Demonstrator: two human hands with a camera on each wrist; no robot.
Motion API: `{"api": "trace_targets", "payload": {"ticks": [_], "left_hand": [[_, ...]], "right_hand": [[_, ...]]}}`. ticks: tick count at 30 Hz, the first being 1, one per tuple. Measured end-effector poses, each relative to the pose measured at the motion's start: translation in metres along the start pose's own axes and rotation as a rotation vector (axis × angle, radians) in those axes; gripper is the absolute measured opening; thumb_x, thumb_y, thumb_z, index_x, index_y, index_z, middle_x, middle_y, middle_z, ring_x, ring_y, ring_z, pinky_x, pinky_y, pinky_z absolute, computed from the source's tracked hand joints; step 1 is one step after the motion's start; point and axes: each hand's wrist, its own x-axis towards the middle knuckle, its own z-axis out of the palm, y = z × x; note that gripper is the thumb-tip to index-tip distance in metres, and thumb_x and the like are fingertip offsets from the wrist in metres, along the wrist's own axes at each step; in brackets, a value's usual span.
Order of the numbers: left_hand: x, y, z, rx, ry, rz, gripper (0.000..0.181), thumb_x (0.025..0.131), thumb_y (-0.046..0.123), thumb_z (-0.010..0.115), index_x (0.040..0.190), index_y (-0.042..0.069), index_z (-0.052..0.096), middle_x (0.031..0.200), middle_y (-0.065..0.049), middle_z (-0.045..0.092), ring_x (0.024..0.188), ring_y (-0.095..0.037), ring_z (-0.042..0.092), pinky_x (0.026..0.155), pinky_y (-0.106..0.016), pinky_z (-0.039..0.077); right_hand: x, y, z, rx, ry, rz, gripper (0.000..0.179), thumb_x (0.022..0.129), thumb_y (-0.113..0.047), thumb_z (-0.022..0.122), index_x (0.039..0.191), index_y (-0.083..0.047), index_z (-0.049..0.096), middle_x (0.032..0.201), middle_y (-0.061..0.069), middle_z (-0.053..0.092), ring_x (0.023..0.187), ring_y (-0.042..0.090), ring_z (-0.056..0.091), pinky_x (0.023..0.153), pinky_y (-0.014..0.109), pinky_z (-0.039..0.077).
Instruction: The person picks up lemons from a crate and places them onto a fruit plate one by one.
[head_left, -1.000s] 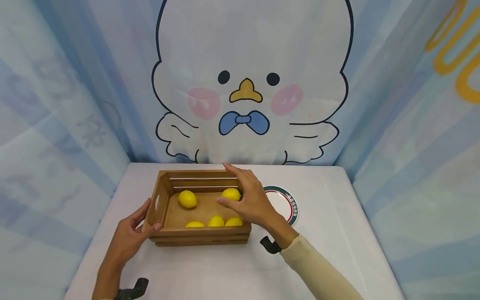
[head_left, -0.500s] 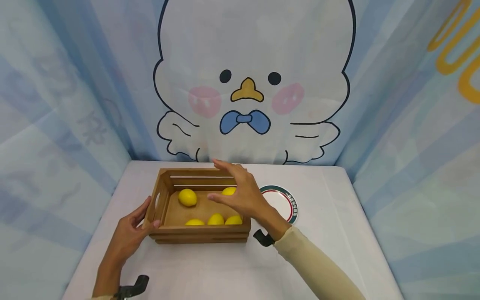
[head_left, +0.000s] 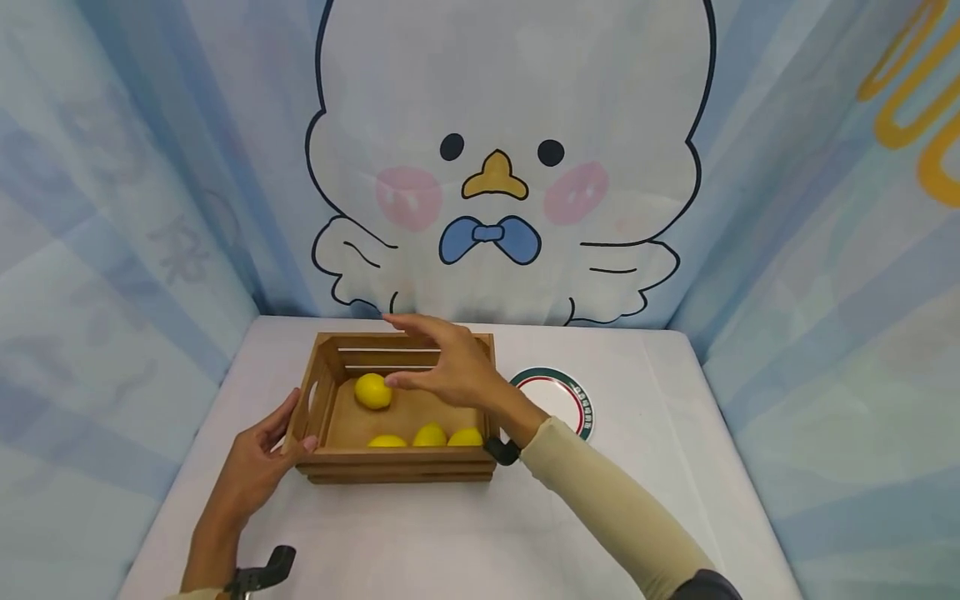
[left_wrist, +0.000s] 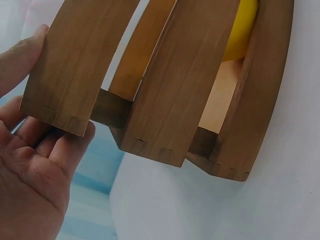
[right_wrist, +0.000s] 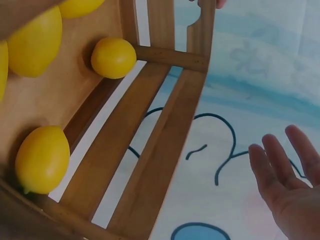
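A slatted wooden crate stands on the white table with several yellow lemons inside. One lemon lies toward the back left, and others line the front wall. My left hand grips the crate's left end; in the left wrist view that hand has its thumb on one side of the top slat and fingers on the other. Over the crate hovers my right hand, fingers extended and holding nothing, thumb by the back-left lemon. It hides the lemon at back right, which the right wrist view shows as a lemon.
To the right of the crate lies a round white plate with a green and red rim, partly covered by the right forearm. Behind the table hangs a curtain printed with a cartoon bird, and more curtain closes both sides.
My right hand has moved left across the crate, from the back-right lemon toward the back-left one, its fingers still spread. The left hand stays on the crate's left end.
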Motion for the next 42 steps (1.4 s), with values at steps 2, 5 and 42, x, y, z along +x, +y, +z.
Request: {"api": "trace_targets", "payload": {"ticks": [2, 5, 42], "left_hand": [[0.0, -0.001, 0.0, -0.004, 0.004, 0.006, 0.086, 0.102, 0.033, 0.073, 0.17, 0.021, 0.022, 0.176, -0.013, 0.023, 0.158, -0.05, 0.031, 0.099, -0.008, 0.047], [0.0, -0.003, 0.0, 0.003, 0.007, 0.011, 0.086, 0.103, 0.035, 0.073, 0.17, 0.019, 0.022, 0.176, -0.014, 0.023, 0.157, -0.05, 0.031, 0.101, -0.011, 0.048], [0.0, 0.0, -0.001, 0.005, -0.008, 0.021, 0.082, 0.105, 0.029, 0.07, 0.17, 0.018, 0.022, 0.176, -0.015, 0.023, 0.155, -0.053, 0.034, 0.108, -0.041, 0.048]], "right_hand": [[0.006, 0.003, 0.002, 0.026, -0.034, -0.011, 0.078, 0.088, -0.041, 0.087, 0.157, -0.034, 0.052, 0.155, -0.013, 0.059, 0.141, 0.016, 0.06, 0.117, 0.045, 0.052], [0.014, 0.008, 0.005, 0.067, -0.085, -0.021, 0.077, 0.09, -0.039, 0.087, 0.158, -0.032, 0.052, 0.157, -0.011, 0.058, 0.143, 0.021, 0.059, 0.119, 0.044, 0.051], [0.069, 0.053, 0.045, 0.004, -0.461, 0.009, 0.077, 0.089, -0.02, 0.088, 0.157, -0.017, 0.052, 0.161, 0.004, 0.056, 0.151, 0.017, 0.051, 0.126, 0.04, 0.043]]}}
